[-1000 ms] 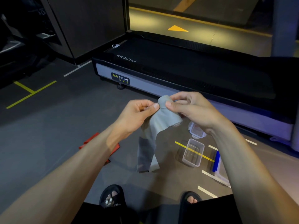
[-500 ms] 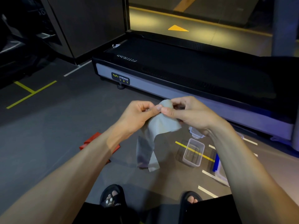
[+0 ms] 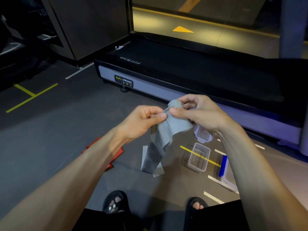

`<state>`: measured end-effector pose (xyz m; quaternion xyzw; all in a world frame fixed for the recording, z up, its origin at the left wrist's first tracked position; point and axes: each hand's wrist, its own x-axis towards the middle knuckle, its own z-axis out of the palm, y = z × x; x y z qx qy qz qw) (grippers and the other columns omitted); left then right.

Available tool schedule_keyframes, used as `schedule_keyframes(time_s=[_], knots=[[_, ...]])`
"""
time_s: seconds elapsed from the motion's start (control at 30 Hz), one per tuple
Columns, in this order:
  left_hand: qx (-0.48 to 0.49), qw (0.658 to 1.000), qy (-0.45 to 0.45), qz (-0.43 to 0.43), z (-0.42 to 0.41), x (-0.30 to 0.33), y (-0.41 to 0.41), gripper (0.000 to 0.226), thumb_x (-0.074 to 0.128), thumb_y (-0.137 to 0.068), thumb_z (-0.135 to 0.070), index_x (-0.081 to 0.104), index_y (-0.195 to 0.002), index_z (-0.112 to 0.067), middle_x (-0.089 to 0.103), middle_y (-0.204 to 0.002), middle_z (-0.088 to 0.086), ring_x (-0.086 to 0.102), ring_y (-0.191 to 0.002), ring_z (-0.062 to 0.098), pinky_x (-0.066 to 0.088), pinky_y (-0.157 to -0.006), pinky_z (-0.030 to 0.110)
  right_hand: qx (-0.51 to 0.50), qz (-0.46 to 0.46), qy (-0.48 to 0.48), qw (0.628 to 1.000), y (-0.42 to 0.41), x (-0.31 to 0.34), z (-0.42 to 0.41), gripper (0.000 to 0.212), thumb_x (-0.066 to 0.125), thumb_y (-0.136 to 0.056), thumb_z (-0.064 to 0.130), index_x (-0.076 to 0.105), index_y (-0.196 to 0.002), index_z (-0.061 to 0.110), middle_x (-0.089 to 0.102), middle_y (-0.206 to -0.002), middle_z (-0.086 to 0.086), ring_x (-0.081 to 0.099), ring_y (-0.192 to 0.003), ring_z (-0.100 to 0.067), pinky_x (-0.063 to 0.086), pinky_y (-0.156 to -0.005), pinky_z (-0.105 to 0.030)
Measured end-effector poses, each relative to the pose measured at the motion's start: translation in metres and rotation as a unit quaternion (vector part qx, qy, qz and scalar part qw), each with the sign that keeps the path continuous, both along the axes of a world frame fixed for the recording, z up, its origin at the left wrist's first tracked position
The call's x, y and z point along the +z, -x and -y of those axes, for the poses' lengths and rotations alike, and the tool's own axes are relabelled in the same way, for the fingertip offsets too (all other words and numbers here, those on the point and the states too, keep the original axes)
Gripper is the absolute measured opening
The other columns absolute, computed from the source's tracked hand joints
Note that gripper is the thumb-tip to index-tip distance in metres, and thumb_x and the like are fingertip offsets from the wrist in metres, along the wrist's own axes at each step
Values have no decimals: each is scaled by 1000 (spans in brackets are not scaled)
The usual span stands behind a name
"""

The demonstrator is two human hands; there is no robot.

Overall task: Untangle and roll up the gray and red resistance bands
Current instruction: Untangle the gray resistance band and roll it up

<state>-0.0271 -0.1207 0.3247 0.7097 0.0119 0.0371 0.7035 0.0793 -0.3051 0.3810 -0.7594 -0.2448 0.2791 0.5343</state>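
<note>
Overhead, left hand (image 3: 143,120) and right hand (image 3: 198,112) pinch gray band (image 3: 168,130) top; length hangs downward.

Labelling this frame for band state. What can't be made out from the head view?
- Red band: mostly hidden under the left forearm; tangled or flat, cannot tell.
- Gray band: its top end is covered by the left hand and right hand, so how far it is rolled is unclear.
- Blue-edged container: largely hidden behind the right forearm.
- Clear tub: contents too dim to tell.
</note>
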Motion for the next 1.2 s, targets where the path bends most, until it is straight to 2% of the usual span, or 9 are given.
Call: schedule_keyframes(time_s=[0.1, 0.23, 0.37, 0.5, 0.73, 0.9, 1.0, 1.1, 1.2], knots=[[9, 1000, -3, -2, -1, 1, 0, 17, 63, -95, -26, 72, -90, -14, 58, -85, 18, 49, -80, 27, 43, -72, 36, 0, 1, 3, 1000, -1, 1, 2, 34, 88, -76, 31, 73, -104, 17, 72, -82, 2, 68, -73, -10, 50, -59, -23], [16, 1000, -8, -9, -1, 2, -1, 17, 63, -94, -29, 71, -88, -15, 56, -85, 18, 47, -77, 27, 43, -67, 31, 22, -24, 8, 999, 0, 2, 1, 43, 84, -76, 36, 73, -110, 12, 78, -98, -12, 73, -83, -18, 55, -70, -34], [18, 1000, -19, -5, -1, 2, -1, 23, 65, -96, -32, 72, -76, -26, 51, -73, 11, 46, -64, 14, 40, -61, 27, 50, -55, -12, 997, 4, 4, 0, 28, 76, -89, 27, 72, -112, 10, 79, -94, -7, 74, -80, -13, 56, -60, -25], [33, 999, -36, -12, -2, 2, -1, 21, 65, -97, -27, 69, -78, -19, 56, -62, -4, 46, -57, 6, 37, -57, 21, 62, -48, -14, 997, 5, 2, 0, 16, 69, -96, 22, 73, -110, 14, 79, -98, -12, 71, -81, -13, 54, -63, -24], [69, 996, -52, 8, -2, -1, -2, 16, 74, -87, -36, 73, -82, -20, 71, -78, 7, 61, -72, 13, 47, -66, 24, 61, -57, -30, 996, 5, -1, -4, 16, 62, -102, 18, 70, -116, 16, 79, -103, -11, 72, -89, -15, 56, -68, -22], [74, 995, -67, 13, -2, 2, -2, 13, 69, -95, -21, 69, -84, -13, 70, -70, -4, 59, -62, 5, 46, -59, 18, 58, -64, -29, 996, 3, -4, -6, 20, 59, -104, 22, 69, -120, 15, 78, -100, -5, 73, -88, -14, 55, -68, -23], [82, 994, -74, 15, -1, 5, -2, 17, 66, -98, -15, 68, -81, -13, 67, -64, -10, 56, -56, 0, 43, -56, 14, 49, -69, -25, 996, 3, -5, -6, 24, 56, -105, 21, 67, -124, 12, 76, -98, -4, 71, -81, -10, 52, -62, -20], [94, 993, -72, 13, 1, 7, 0, 20, 70, -94, -26, 69, -79, -12, 64, -67, 4, 52, -57, 8, 40, -55, 18, 47, -80, -23, 995, 4, -6, -7, 25, 52, -107, 21, 67, -124, 10, 74, -97, -2, 69, -75, -6, 49, -57, -17], [109, 991, -81, 12, 1, 6, 1, 40, 72, -88, -40, 67, -79, -1, 58, -70, 15, 46, -63, 19, 35, -55, 28, 56, -85, -23, 995, 4, -6, -7, 26, 53, -107, 25, 68, -122, 12, 74, -100, -4, 68, -83, -11, 50, -65, -22]])
